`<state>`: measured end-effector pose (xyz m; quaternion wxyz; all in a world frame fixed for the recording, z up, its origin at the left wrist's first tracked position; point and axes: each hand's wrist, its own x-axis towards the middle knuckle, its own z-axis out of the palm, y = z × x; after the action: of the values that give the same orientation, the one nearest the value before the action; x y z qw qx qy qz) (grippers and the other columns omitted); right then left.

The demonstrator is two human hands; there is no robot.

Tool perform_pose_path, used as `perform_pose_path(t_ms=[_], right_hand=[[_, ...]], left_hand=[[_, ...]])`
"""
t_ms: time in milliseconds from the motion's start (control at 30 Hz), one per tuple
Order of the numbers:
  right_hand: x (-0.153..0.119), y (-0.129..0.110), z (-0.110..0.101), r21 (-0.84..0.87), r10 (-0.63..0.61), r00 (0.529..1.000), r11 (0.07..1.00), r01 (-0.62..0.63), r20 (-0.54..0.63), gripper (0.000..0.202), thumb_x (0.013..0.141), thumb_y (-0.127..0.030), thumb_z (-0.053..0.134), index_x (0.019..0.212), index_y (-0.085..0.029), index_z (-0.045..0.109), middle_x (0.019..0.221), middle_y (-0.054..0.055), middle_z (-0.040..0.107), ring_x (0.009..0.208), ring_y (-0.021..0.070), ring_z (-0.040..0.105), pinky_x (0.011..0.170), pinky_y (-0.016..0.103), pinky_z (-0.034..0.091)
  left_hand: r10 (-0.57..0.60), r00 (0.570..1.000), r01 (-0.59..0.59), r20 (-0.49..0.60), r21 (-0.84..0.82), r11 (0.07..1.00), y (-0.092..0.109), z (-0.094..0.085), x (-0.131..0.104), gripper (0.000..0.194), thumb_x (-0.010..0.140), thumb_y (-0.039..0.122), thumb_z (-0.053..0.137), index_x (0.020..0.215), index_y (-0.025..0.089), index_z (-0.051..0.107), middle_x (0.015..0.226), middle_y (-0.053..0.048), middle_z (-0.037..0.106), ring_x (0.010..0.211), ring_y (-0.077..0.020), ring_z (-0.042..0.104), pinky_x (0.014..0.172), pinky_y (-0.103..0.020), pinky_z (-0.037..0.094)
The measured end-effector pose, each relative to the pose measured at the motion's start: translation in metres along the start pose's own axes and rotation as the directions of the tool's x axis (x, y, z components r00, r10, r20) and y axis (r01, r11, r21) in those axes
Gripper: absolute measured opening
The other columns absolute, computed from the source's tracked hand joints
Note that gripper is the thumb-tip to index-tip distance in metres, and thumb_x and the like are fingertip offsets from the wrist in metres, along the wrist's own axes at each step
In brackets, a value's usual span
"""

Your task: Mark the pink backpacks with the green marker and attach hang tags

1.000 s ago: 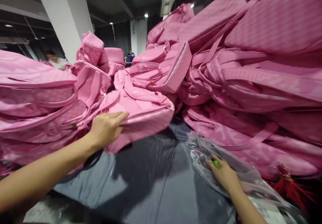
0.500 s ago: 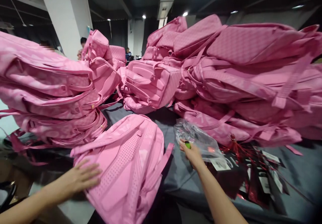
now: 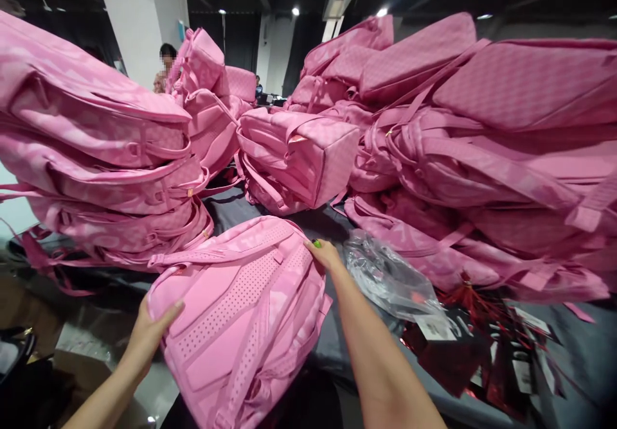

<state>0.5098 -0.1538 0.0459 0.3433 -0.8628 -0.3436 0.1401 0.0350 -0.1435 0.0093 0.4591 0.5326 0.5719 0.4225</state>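
Note:
A pink backpack [image 3: 216, 313] lies back side up at the near edge of the dark-covered table, its straps and dotted back padding showing. My left hand [image 3: 154, 326] grips its left side, thumb on top and the other fingers hidden beneath. At the upper right edge of the same backpack, my right hand [image 3: 322, 253] is closed on the fabric, with a small green item at its fingers. Right of that hand lies a crumpled clear plastic bag [image 3: 385, 275].
Stacked pink backpacks rise at left [image 3: 110, 153] and right [image 3: 506, 159], with another backpack [image 3: 299, 159] between them. Dark tags with red tassels [image 3: 453, 358] lie at right on the table [image 3: 337, 345]. A person [image 3: 166, 69] is in the background.
My right hand has moved left from the plastic bag to the backpack's upper edge. My left hand has gone from lying flat on the backpack to gripping its side.

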Motion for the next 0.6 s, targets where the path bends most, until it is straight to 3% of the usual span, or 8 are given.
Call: perform_pose_path(t_ms=[67,133,300,467,600], right_hand=[[-0.01,0.012,-0.009,0.022,-0.004,1.0,1.0,0.004,0.016,0.031,0.063,-0.049,0.072,0.058,-0.02,0.061,0.058,0.002,0.061,0.069,0.0214,0.06,0.063,0.028,0.043],[-0.035,0.034,-0.025,0.066,0.011,1.0,0.998,-0.011,-0.007,0.034,0.062,-0.052,0.07,0.06,-0.02,0.06,0.055,0.001,0.058,0.065,0.0199,0.058,0.06,0.027,0.042],[-0.135,0.094,-0.068,0.213,0.137,0.984,0.971,-0.11,-0.114,0.063,0.07,-0.064,0.055,0.106,-0.014,0.066,0.088,0.009,0.072,0.082,0.0236,0.065,0.066,0.03,0.051],[-0.223,0.126,-0.077,0.321,0.262,0.956,0.924,-0.209,-0.134,0.076,0.062,-0.067,0.065,0.113,-0.011,0.066,0.109,0.015,0.072,0.104,0.0311,0.066,0.088,0.038,0.053],[-0.275,0.139,-0.073,0.438,0.386,0.908,0.853,-0.284,-0.164,0.083,0.062,-0.068,0.067,0.124,-0.013,0.062,0.123,0.014,0.068,0.117,0.0315,0.061,0.099,0.038,0.049]], left_hand=[[0.013,0.999,-0.009,0.041,-0.084,0.996,0.016,0.004,0.002,0.088,0.069,0.056,0.075,0.143,0.021,0.041,0.141,-0.014,0.052,0.132,-0.0349,0.049,0.114,-0.052,0.036],[0.073,0.995,-0.064,0.074,-0.118,0.991,0.035,0.003,0.004,0.086,0.07,0.053,0.076,0.143,0.025,0.041,0.146,-0.01,0.048,0.136,-0.0333,0.045,0.118,-0.051,0.03],[0.259,0.946,-0.231,0.195,-0.155,0.96,0.076,0.011,0.017,0.085,0.071,0.046,0.077,0.145,0.025,0.041,0.153,-0.008,0.041,0.142,-0.0297,0.037,0.122,-0.045,0.022],[0.211,0.911,-0.189,0.353,-0.098,0.977,0.081,0.031,0.025,0.084,0.072,0.051,0.074,0.143,0.018,0.043,0.151,-0.012,0.044,0.141,-0.0317,0.039,0.121,-0.047,0.025],[0.293,0.855,-0.28,0.428,-0.093,0.955,0.086,0.035,0.022,0.085,0.073,0.051,0.074,0.145,0.017,0.041,0.151,-0.013,0.043,0.141,-0.0309,0.039,0.12,-0.046,0.027]])
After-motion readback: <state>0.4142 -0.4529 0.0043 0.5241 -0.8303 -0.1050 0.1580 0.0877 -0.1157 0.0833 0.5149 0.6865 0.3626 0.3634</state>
